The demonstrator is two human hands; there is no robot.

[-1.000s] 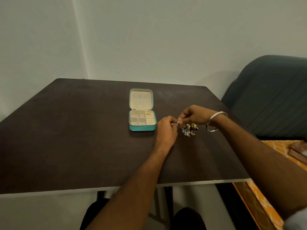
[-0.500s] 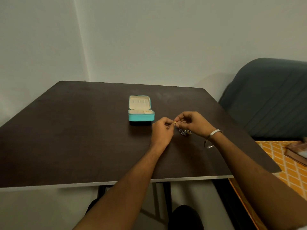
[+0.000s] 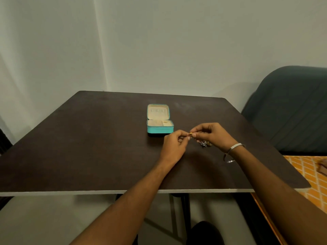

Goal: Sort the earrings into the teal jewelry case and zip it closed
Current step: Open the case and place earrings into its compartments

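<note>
The teal jewelry case [image 3: 160,129] lies open on the dark table [image 3: 88,147], its cream lid flat behind the compartment tray. Just right of and nearer than the case, my left hand [image 3: 174,146] and my right hand [image 3: 212,134] meet, both pinching one small gold earring [image 3: 190,134] between their fingertips above the table. A small heap of several mixed earrings [image 3: 204,143] rests on the table under my right hand, partly hidden by it. A silver bangle [image 3: 231,152] hangs at my right wrist.
A dark grey-green sofa [image 3: 292,106] stands right of the table. An orange patterned floor [image 3: 311,175] shows at the lower right. Pale walls meet in a corner behind the table. The table's front edge [image 3: 123,191] runs across near my forearms.
The camera tilted up, so the table and case sit lower and look flatter in view. Both hands lifted slightly off the heap, still pinching the gold earring between them.
</note>
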